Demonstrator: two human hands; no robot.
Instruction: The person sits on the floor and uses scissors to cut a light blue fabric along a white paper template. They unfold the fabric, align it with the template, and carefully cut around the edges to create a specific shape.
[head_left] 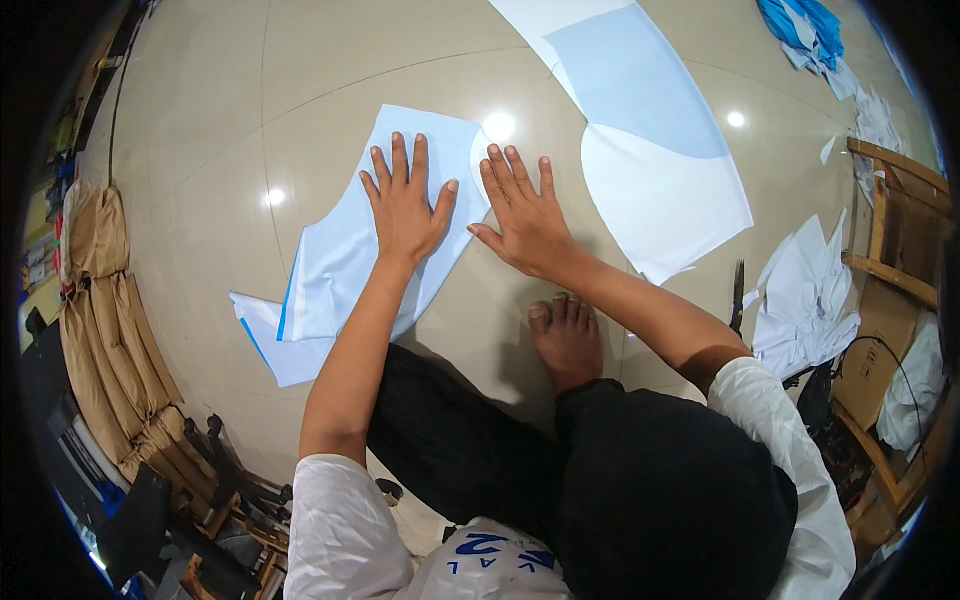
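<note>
A folded piece of light blue fabric lies on the tiled floor in front of me, with a bright blue strip along its left edge. My left hand rests flat on it, fingers spread. Beside it my right hand is also stretched out, its fingertips at the fabric's right edge, where a small white curved part shows. Neither hand grips anything. To the right lies a large white fabric piece with a light blue piece over its upper part.
Crumpled white scraps and dark-handled scissors lie at the right, near a wooden frame and a cardboard box. A bright blue bundle is at the far right. Tan cloth hangs at the left. My bare foot is close by.
</note>
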